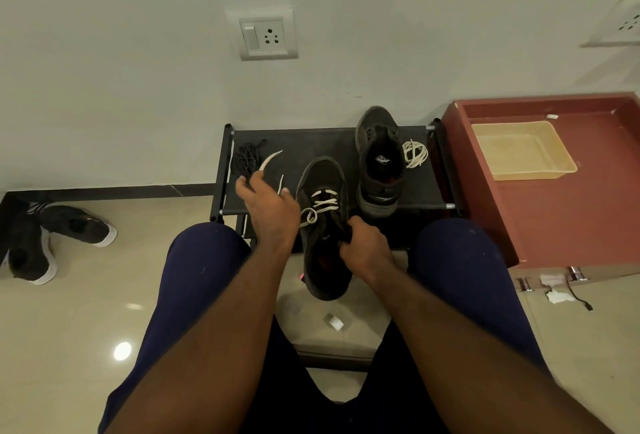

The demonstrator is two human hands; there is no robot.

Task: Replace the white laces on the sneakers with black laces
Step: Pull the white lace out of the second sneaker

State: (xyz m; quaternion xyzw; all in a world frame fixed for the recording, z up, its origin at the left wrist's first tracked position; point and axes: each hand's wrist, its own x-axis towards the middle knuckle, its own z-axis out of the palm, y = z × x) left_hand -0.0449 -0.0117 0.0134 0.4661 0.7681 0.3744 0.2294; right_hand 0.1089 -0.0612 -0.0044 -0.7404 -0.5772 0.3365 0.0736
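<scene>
While your right hand [367, 250] is gripping the sneaker [325, 177], your left hand [270, 212] is pinching its white lace [323, 206], apparently unlacing; the rest is needing unthreading next.

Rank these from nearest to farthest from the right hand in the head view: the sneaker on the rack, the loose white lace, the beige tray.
1. Sneaker on the rack, just beyond the right hand.
2. Loose white lace, coiled on the rack, right of that sneaker.
3. Beige tray, far right, on the red cabinet.
</scene>
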